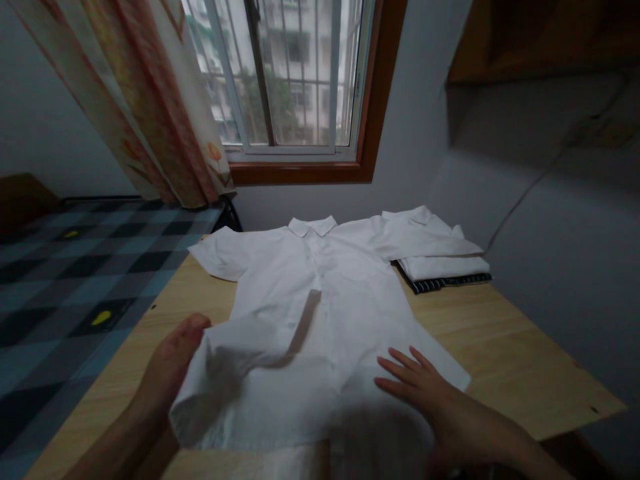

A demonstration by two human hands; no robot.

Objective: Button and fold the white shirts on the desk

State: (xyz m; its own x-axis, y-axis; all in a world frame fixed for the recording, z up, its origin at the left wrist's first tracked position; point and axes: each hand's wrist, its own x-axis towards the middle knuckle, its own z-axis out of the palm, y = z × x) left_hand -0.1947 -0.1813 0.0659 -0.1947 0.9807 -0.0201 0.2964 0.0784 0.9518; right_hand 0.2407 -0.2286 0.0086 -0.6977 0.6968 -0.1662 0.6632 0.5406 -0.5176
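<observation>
A white collared shirt [360, 287] lies spread front side up across the wooden table, collar toward the window. My left hand [183, 347] is closed on the shirt's left front edge near the hem and lifts that panel, so a shadowed gap shows beside the button line. On the lower right of the shirt rests my right hand [413, 380], its fingers spread over the cloth. The shirt's right sleeve reaches over a stack of folded clothes [445, 268], white above and dark striped below.
The wooden table [500, 347] ends at a corner on the right. To the left stands a bed with a checked cover [100, 267]. A patterned curtain [165, 100] hangs by the barred window [300, 80]. A wooden shelf [540, 47] juts out at upper right.
</observation>
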